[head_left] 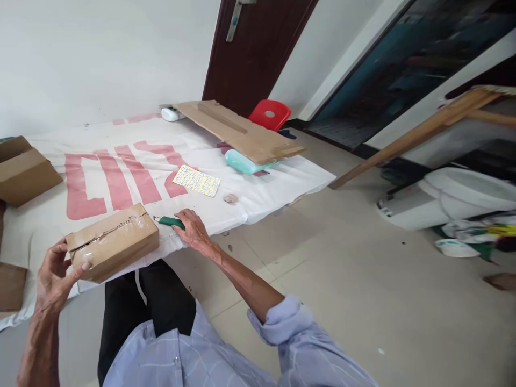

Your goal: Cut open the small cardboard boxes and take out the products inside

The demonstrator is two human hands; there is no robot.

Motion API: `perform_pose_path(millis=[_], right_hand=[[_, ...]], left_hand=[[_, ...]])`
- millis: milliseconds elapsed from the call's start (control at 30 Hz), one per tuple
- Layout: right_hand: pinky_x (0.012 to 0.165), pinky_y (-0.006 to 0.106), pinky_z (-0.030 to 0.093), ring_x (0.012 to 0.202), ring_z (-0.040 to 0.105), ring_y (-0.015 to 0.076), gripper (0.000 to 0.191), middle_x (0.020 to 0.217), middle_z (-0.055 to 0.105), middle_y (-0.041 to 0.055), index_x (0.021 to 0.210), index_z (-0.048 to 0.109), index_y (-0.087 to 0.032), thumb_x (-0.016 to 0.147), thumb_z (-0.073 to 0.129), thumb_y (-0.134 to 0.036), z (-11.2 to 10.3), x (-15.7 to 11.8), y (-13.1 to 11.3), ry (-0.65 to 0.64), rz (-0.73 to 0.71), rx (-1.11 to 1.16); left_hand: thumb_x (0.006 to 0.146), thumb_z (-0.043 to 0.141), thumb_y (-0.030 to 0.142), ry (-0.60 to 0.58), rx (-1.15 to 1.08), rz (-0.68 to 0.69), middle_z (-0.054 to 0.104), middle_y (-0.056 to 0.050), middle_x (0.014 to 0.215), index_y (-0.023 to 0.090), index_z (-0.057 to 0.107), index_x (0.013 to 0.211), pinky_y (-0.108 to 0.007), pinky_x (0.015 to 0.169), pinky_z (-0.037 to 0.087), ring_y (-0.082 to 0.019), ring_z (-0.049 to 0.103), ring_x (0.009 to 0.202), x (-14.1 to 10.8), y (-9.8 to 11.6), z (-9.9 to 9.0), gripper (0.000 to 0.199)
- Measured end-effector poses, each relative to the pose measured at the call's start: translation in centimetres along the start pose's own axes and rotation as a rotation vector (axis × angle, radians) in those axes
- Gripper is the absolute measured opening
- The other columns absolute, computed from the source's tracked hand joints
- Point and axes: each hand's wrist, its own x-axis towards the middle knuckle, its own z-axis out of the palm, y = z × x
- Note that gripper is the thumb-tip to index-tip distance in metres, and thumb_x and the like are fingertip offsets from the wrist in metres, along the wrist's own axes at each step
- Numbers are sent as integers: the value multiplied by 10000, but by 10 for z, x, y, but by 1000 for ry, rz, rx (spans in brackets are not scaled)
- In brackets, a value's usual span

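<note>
A taped brown cardboard box (116, 244) lies at the near edge of the cloth-covered table, with a torn or cut line running along its top seam. My left hand (56, 271) grips the box's left end, thumb on the near side and fingers at the far corner. To the right of the box, my right hand (191, 228) is closed on a green utility knife (171, 221). Its blade end points left, close to the box's right end. The knife is low over the white cloth; whether it touches the cloth I cannot tell.
More cardboard boxes (26, 172) stand at the left. A sheet of yellow stickers (197, 180) lies mid-table. Flattened cardboard (237, 131) rests over a turquoise bottle (245, 162) and a white one (170, 114). Beyond are a red chair (270, 114) and a white bucket (463, 196).
</note>
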Motion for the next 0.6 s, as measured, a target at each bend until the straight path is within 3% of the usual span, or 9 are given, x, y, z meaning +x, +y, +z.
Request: perform_pose_path(millis=[200, 267, 367, 467, 600], right_hand=[[977, 415, 474, 1200, 607, 338, 234, 1277, 704, 186, 1229, 735, -170, 1033, 670, -280, 4, -4, 3, -142, 44, -95], [932, 405, 482, 1141, 630, 330, 208, 1231, 715, 189, 1177, 734, -170, 1029, 608, -245, 5, -2, 10, -94, 62, -63], [848, 398, 507, 991, 652, 304, 261, 1093, 724, 158, 1147, 726, -169, 1020, 522, -271, -10, 8, 13, 124, 101, 152], [747, 369, 519, 815, 630, 259, 342, 875, 705, 62, 1099, 748, -204, 1061, 479, -412, -46, 20, -11, 221, -28, 450], [743, 325, 530, 819, 692, 223, 351, 910, 788, 39, 1064, 822, -219, 1048, 608, -497, -96, 31, -78, -8, -355, 617]], left_hand=[[525, 1085, 447, -55, 89, 16, 606, -142, 1583, 222, 663, 1046, -364, 963, 614, -376, 619, 1424, -12, 3, 3, 707], [563, 1067, 489, -89, 130, 29, 578, -158, 1615, 225, 663, 1093, -400, 1019, 605, -392, 594, 1468, -16, 2, 3, 716], [597, 1048, 524, -110, 172, 52, 558, -164, 1626, 233, 655, 1148, -445, 1075, 589, -397, 591, 1476, -22, 1, 2, 736], [628, 1032, 539, -123, 183, 74, 553, -162, 1621, 238, 646, 1187, -472, 1092, 589, -396, 594, 1469, -26, -1, 3, 743], [662, 1022, 544, -138, 186, 73, 535, -163, 1633, 234, 639, 1206, -497, 1122, 581, -389, 599, 1458, -32, -1, 5, 734]])
